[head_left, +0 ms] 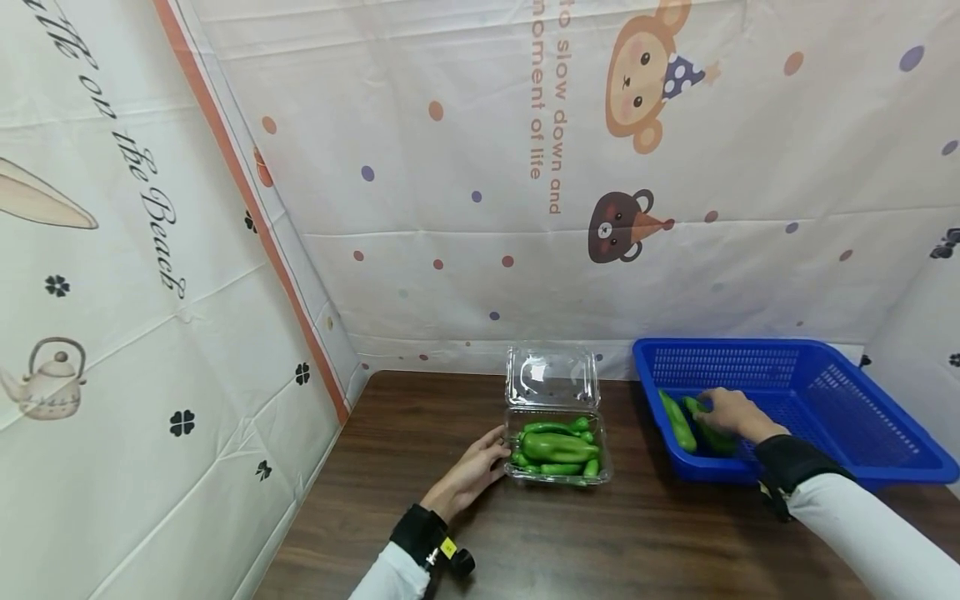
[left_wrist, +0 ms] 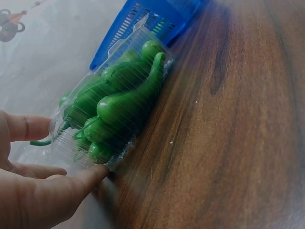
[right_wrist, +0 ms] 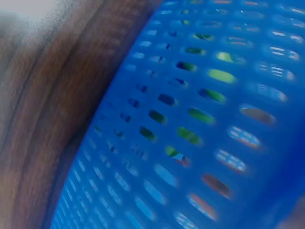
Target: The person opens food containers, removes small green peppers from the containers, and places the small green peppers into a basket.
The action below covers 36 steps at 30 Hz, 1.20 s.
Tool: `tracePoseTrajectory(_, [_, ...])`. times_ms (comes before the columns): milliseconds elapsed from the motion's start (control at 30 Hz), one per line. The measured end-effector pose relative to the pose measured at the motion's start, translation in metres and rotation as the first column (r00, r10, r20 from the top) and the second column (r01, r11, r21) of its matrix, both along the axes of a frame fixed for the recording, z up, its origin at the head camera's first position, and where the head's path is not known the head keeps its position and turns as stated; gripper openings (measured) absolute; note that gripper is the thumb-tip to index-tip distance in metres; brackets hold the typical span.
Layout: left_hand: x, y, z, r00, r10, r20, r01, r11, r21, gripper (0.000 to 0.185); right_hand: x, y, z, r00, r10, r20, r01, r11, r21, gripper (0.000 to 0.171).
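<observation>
Cloth [head_left: 420,208] reading "moment of life" and "Beach" backed the left hand [head_left: 468,473], straight fingers touching a clear box [head_left: 555,383] of peppers [head_left: 558,448], while the right hand [head_left: 735,414] gripped a green pepper [head_left: 718,442] inside the blue basket [head_left: 832,392].

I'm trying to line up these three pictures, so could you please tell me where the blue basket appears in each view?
Head: right side, lower half, with the right hand inside the basket.
Left wrist: top, near the centre, cut off by the edge.
Right wrist: close up, filling most of the centre and right.
Shared landmark: the brown table.
</observation>
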State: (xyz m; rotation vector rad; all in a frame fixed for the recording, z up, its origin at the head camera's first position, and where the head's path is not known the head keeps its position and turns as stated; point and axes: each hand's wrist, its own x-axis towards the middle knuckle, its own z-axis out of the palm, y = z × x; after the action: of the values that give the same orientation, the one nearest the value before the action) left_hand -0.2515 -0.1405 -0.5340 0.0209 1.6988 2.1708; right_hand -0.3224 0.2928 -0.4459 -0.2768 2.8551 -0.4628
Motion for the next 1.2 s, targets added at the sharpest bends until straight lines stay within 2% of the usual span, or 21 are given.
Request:
tracePoseTrajectory(167, [-0.001,0.001,0.0,1.0,0.001,0.0,-0.001,1.0,0.008,0.072,0.0,0.005,0.013,0.999,0.011,-0.035,-0.011,1.0,0.011,0.05])
tracePoseTrajectory(533, [0.001,0.0,0.002,1.0,-0.003,0.004,0.003,1.0,-0.001,0.073,-0.002,0.017,0.055,0.98,0.011,-0.201,-0.011,1.0,0.002,0.045])
tracePoseTrajectory(800, [0.002,0.001,0.002,1.0,-0.003,0.006,0.003,1.0,0.006,0.072,-0.004,0.016,0.097,0.947,-0.032,-0.319,0.018,0.999,-0.046,0.051])
tracePoseTrajectory(967, [0.001,0.002,0.002,1.0,-0.006,0.0,0.006,1.0,0.007,0.072,-0.002,0.005,0.115,0.915,-0.075,-0.396,0.04,0.995,-0.096,0.052])
tracePoseTrajectory(1067, [0.001,0.001,0.002,1.0,-0.001,-0.004,0.001,1.0,0.001,0.07,-0.001,-0.01,0.122,0.897,-0.061,-0.439,0.012,0.993,-0.113,0.051])
tracePoseTrajectory(1200, [0.002,0.001,0.002,1.0,0.009,-0.012,-0.009,1.0,-0.006,0.07,0.002,-0.037,0.129,0.884,-0.006,-0.467,-0.057,0.991,-0.123,0.051])
